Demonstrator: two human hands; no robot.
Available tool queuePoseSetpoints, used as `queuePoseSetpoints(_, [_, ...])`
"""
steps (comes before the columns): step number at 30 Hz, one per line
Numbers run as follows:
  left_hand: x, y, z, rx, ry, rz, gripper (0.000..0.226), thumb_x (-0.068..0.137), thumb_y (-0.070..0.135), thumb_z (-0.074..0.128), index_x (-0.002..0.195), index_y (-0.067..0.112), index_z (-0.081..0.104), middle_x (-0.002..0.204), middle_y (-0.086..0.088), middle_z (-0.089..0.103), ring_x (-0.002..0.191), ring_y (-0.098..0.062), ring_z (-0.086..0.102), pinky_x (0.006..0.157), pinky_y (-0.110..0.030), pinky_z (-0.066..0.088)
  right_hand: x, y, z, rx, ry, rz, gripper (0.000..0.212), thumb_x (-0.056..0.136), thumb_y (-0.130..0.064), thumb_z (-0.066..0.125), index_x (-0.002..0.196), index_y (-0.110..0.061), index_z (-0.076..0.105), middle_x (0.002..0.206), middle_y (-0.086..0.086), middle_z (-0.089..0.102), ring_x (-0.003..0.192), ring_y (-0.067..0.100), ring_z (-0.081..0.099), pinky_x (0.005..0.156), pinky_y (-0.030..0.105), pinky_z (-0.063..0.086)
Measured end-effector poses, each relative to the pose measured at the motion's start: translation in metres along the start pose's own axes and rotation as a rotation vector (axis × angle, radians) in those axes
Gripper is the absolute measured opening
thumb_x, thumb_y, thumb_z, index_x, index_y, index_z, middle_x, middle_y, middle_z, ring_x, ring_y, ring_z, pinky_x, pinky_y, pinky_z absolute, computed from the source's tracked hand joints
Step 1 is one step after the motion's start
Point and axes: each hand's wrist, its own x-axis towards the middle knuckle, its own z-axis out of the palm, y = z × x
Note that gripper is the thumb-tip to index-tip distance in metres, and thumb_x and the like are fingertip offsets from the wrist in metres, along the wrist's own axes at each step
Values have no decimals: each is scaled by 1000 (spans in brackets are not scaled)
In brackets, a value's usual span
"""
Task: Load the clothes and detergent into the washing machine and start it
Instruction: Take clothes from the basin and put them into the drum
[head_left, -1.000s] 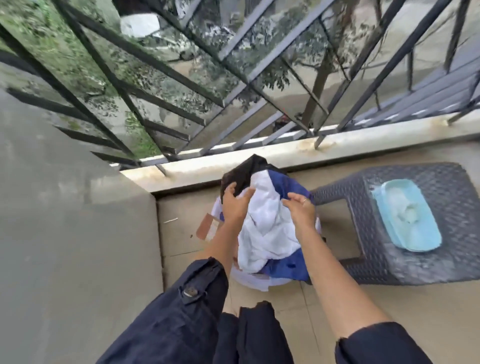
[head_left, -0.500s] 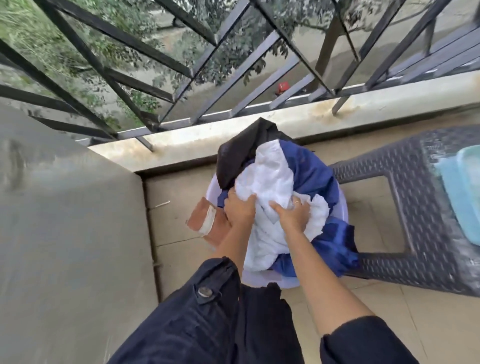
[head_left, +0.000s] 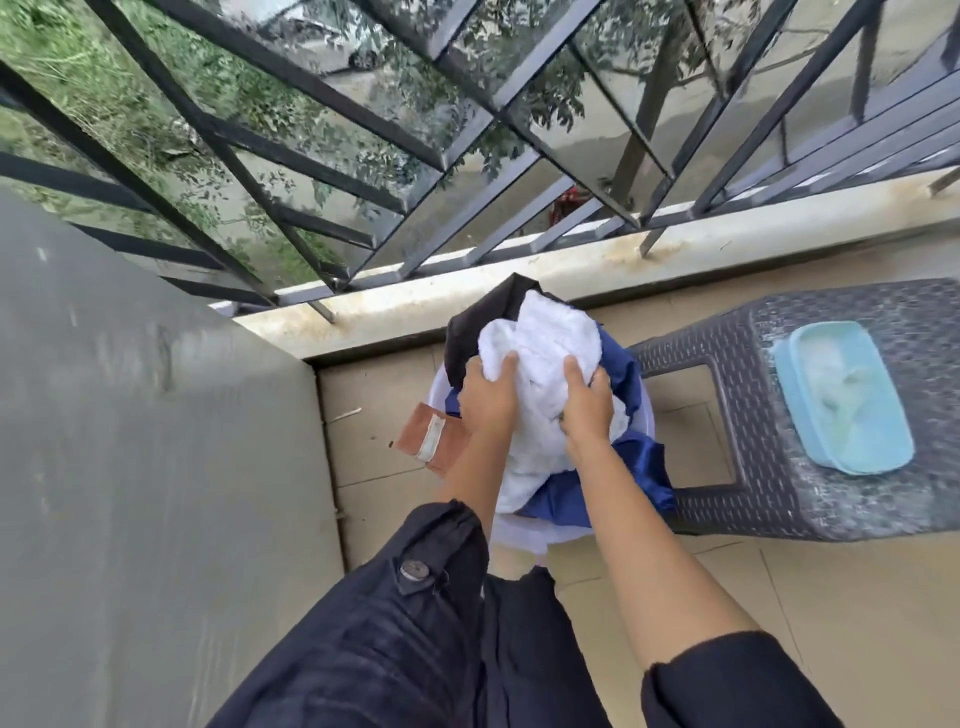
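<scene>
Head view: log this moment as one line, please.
phase: picking up clothes | left hand: grips white garment | right hand: grips white garment | clothes pile: in pale basin on floor | washing machine: not in view

white cloth (head_left: 545, 353), blue garment (head_left: 618, 467), grey woven stool (head_left: 769, 415)

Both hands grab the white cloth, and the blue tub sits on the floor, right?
No: the head view shows the light blue plastic tub on the grey woven stool. The left hand and right hand do grip the white cloth.
</scene>
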Motion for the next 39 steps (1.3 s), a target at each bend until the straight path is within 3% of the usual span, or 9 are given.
queuePoseSetpoints(4, [-46, 42, -19, -52, 7, 54, 44, 95, 42, 48, 128, 12, 49, 110, 2, 55, 105, -17, 53, 84, -26, 37, -36, -49, -20, 5, -11, -51, 55, 92, -45, 49, 134, -10, 46, 132, 8, 54, 120, 27, 52, 102, 39, 43])
queuePoseSetpoints(7, [-78, 72, -35, -100, 27, 124, 41, 94, 40, 51, 122, 11, 53, 104, 3, 56, 107, -20, 57, 88, -27, 41, -64, -83, -35, 27, -15, -62, 57, 92, -50, 48, 131, -9, 49, 129, 10, 56, 118, 27, 53, 99, 37, 44])
queuePoseSetpoints(14, [-162, 141, -74, -188, 31, 198, 49, 90, 44, 55, 127, 12, 52, 124, -6, 59, 115, -23, 54, 89, -28, 39, -147, -164, -60, 156, -47, -55, 92, 66, -77, 50, 134, -16, 49, 138, 6, 51, 126, 26, 49, 106, 45, 40])
queuePoseSetpoints(21, [-237, 193, -119, -331, 35, 174, 58, 89, 40, 60, 135, 9, 46, 137, -8, 51, 125, -27, 49, 99, -33, 39, -221, -227, -82, 264, -110, -59, 77, 65, -69, 63, 115, -11, 58, 112, 4, 64, 101, 24, 63, 90, 38, 53])
queuePoseSetpoints(25, [-269, 211, -150, -380, 49, 182, 63, 81, 48, 63, 130, 11, 51, 130, -8, 57, 120, -28, 55, 103, -42, 44, -259, -253, -86, 270, -165, -78, 94, 47, -77, 63, 117, -15, 62, 117, 4, 65, 105, 25, 63, 93, 43, 53])
queuePoseSetpoints(28, [-288, 220, -173, -428, 92, 199, 55, 82, 46, 63, 123, 10, 54, 122, -8, 61, 113, -28, 58, 99, -43, 47, -291, -271, -84, 255, -210, -105, 82, 57, -70, 66, 116, -13, 63, 119, 6, 64, 105, 25, 63, 93, 42, 53])
queuePoseSetpoints(32, [-306, 229, -207, -491, 123, 220, 65, 84, 42, 63, 137, 10, 44, 134, -7, 52, 121, -27, 52, 103, -40, 45, -323, -288, -72, 254, -267, -131, 75, 69, -61, 68, 122, -9, 58, 122, 7, 61, 107, 25, 61, 93, 39, 53])
queuePoseSetpoints(37, [-314, 229, -254, -563, 136, 246, 64, 85, 40, 64, 136, 6, 44, 126, -4, 53, 112, -23, 54, 99, -35, 46, -364, -299, -47, 208, -345, -181, 70, 73, -59, 67, 119, -7, 58, 115, 8, 63, 98, 24, 64, 74, 30, 53])
queuePoseSetpoints(39, [-315, 228, -278, -594, 129, 241, 72, 84, 42, 64, 140, 5, 39, 133, -6, 50, 121, -26, 52, 101, -37, 45, -382, -304, -32, 197, -382, -199, 68, 74, -59, 66, 117, -7, 60, 111, 6, 64, 97, 23, 64, 75, 30, 54])
